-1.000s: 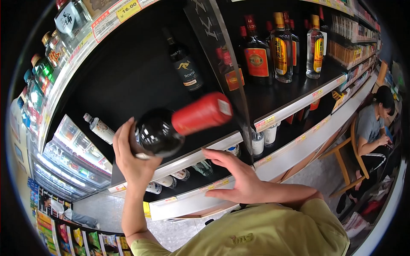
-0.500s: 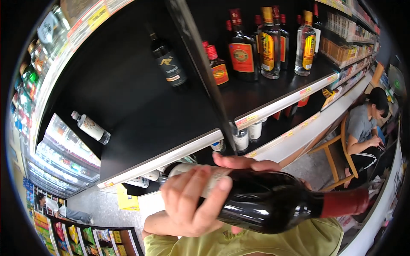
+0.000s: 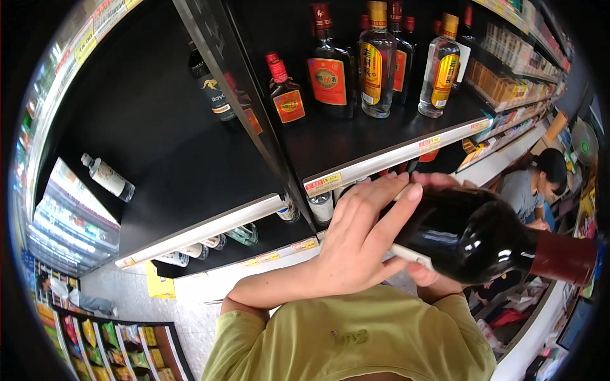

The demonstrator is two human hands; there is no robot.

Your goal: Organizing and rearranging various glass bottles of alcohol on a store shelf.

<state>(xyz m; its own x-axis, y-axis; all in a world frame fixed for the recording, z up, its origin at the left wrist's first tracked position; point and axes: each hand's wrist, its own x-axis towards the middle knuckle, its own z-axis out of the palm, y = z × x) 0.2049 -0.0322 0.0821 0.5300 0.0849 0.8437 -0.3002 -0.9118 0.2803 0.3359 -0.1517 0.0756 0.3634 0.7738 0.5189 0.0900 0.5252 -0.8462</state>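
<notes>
A dark wine bottle [image 3: 473, 235] with a dark red neck wrap lies tilted in front of my chest, its neck to the right. My left hand [image 3: 365, 232] wraps round its base end, and the fingers cover most of the pale label. From behind and beneath, my right hand [image 3: 424, 275] also grips the bottle; its palm is hidden, with fingers showing above and below. Beyond the hands is a black shelf [image 3: 190, 184]. One dark wine bottle [image 3: 213, 92] stands on it beside the divider, and a small clear bottle [image 3: 108, 178] stands at its left.
Right of the shelf divider [image 3: 241, 95] stand several liquor bottles, among them a clear one with a yellow label [image 3: 376, 70]. White shelf edges [image 3: 203, 232] run below. A seated person [image 3: 534, 184] is at the right. Snack racks [image 3: 114, 343] stand at lower left.
The wine bottle and both my hands have moved to the right and up. My left hand has turned over the label. The view has shifted, so the shelves appear further left.
</notes>
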